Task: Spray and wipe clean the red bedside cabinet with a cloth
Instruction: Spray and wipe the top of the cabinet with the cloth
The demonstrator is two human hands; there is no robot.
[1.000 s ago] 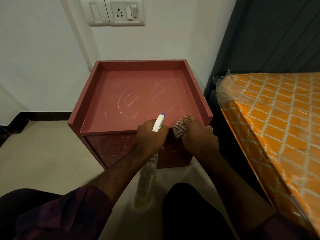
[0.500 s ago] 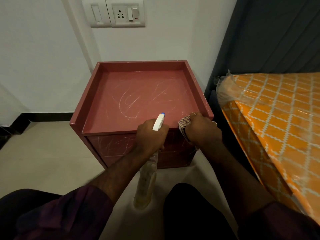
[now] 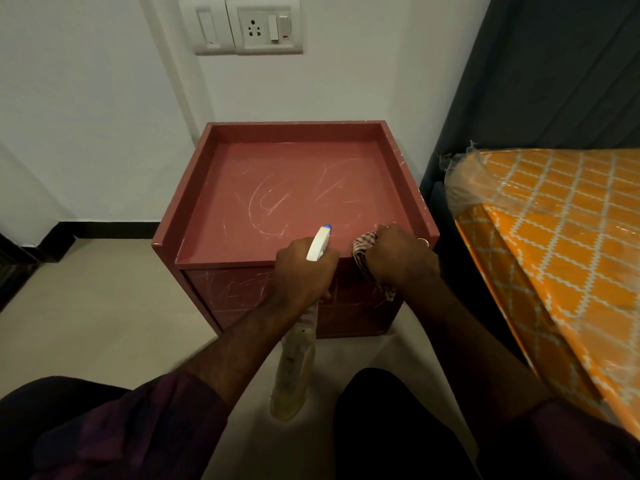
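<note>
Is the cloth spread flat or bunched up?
Bunched up: the right hand grips the cloth in a wad at the cabinet's front edge.

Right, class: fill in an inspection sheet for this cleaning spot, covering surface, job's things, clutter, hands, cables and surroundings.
Surface: red cabinet top, rimmed on three sides, covered in pale streaks.
Job's things: spray bottle, nozzle pointing over the top; checked cloth at the front right corner.
Clutter: nothing seen.
Hands: left hand grips the bottle; right hand grips the cloth.
Cables: nothing seen.
Surroundings: wall socket above; dark curtain and orange mattress on the right.
</note>
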